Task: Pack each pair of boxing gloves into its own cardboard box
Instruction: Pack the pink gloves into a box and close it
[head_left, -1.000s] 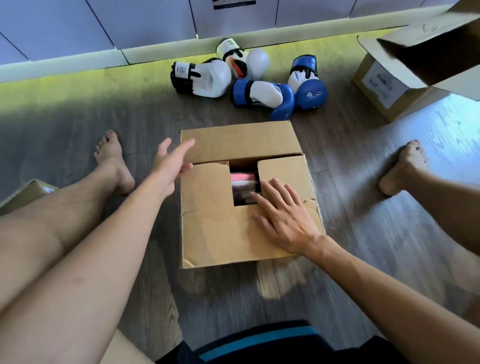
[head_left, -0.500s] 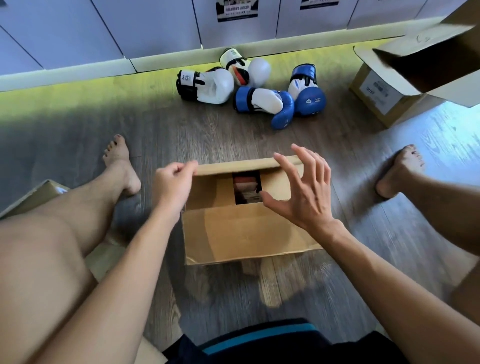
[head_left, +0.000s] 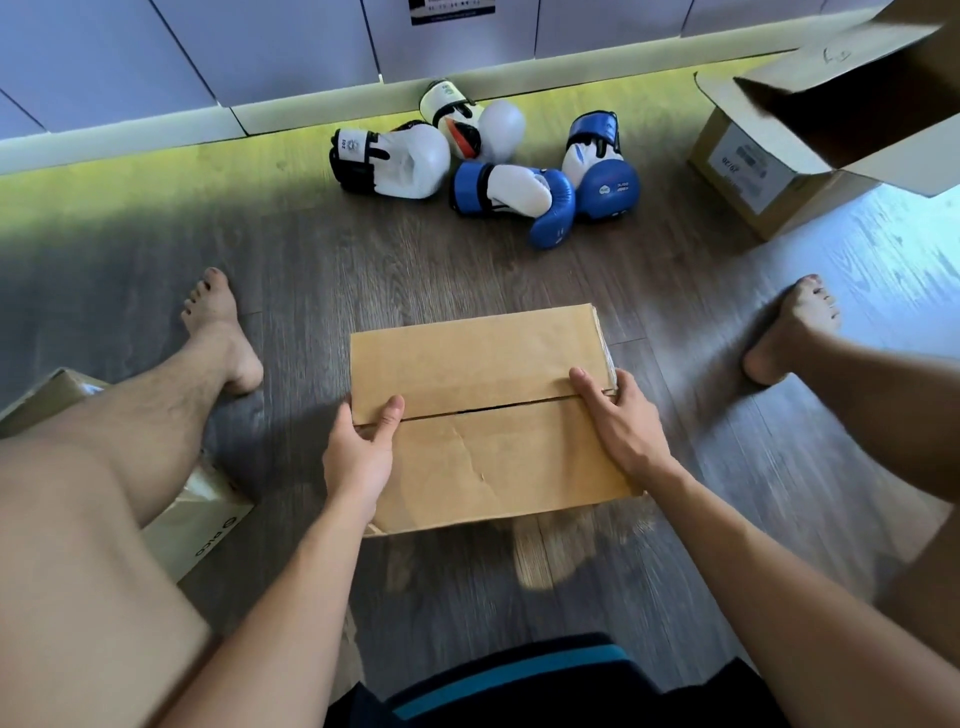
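Seen from the head camera, a seated person grips a cardboard box (head_left: 483, 364) that rests on the wood floor (head_left: 311, 270) between their bare legs, its two top flaps folded down and meeting at a narrow seam. The left hand (head_left: 358, 457) clasps the box's left edge, thumb pressed on the seam and fingers curled round the side. The right hand (head_left: 621, 421) clasps the right edge, thumb on top and fingers wrapped over the corner. Beyond, near the wall, lie white-and-black gloves (head_left: 410, 161) touching blue-and-white gloves (head_left: 519, 200). An open carton (head_left: 769, 171) stands at far right, and a flattened carton (head_left: 208, 519) lies under the left leg.
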